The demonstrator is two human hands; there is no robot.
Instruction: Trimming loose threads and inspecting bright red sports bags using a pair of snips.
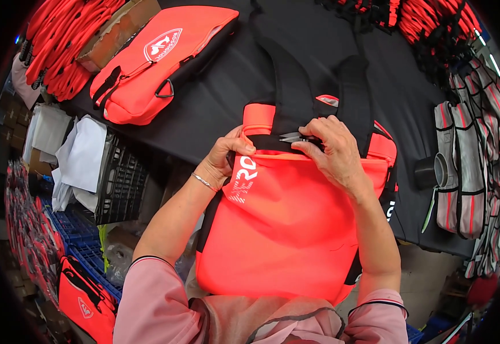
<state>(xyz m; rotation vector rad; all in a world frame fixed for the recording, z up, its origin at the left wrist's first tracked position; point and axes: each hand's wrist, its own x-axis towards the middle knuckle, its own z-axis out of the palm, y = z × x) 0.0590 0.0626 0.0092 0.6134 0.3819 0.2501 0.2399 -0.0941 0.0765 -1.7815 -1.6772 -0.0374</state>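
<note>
Neon-orange bag with black straps, lying at the near edge of the black-covered bench in the centre of the frame. The left hand is closed on the upper left corner of the bag, pinching the fabric by the black top band. The right hand is curled over small metal thread snips, their tips set against the band at the base of the straps. Judged from this, trimming along the top edge is under way; how much of the seam is already cleaned cannot be told. A like orange bag lies at the upper left, striped grey pieces at the right edge, a black crate at the left
</note>
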